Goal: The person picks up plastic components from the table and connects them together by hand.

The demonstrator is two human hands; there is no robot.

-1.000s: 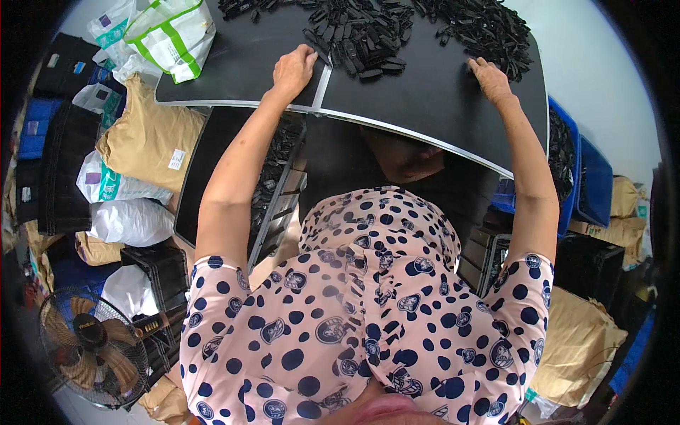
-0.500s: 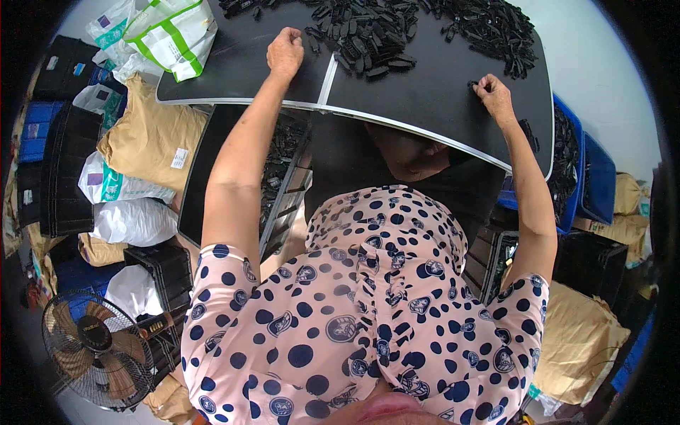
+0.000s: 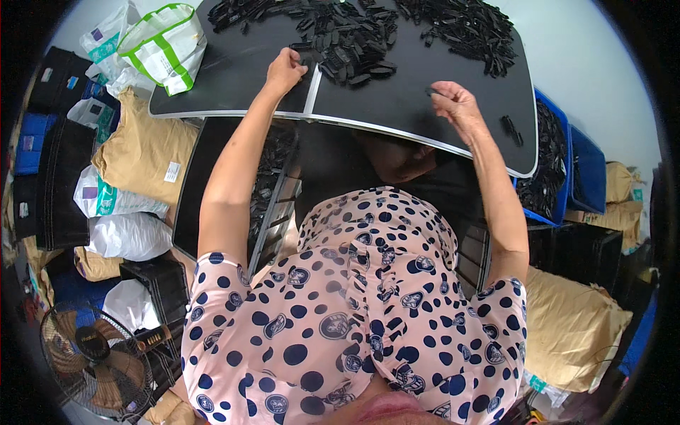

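Note:
My left hand (image 3: pixel 285 71) is at the near left edge of a heap of small, long black pieces (image 3: pixel 354 46) on the black table (image 3: pixel 386 99). Its thumb and fingers are closed, with what looks like one dark piece at the tips. Over the table, to the right of the white seam, my right hand (image 3: pixel 455 105) pinches a small black piece (image 3: pixel 430 91) between thumb and fingertips. The exact kind of these pieces is too small to make out. Beyond the right hand lies a second heap (image 3: pixel 471 32).
A few pieces (image 3: pixel 511 131) lie near the table's right edge. Beside it stands a blue bin (image 3: pixel 565 159) filled with black pieces. A white bag with green trim (image 3: pixel 163 49) sits at the table's left. Brown sacks (image 3: pixel 145 145) and a fan (image 3: pixel 95 354) are on my left.
My right hand has moved left across the table, away from the right edge, carrying the small black piece. My left hand stays by the heap, its fingers curling closer together. The view has shifted slightly.

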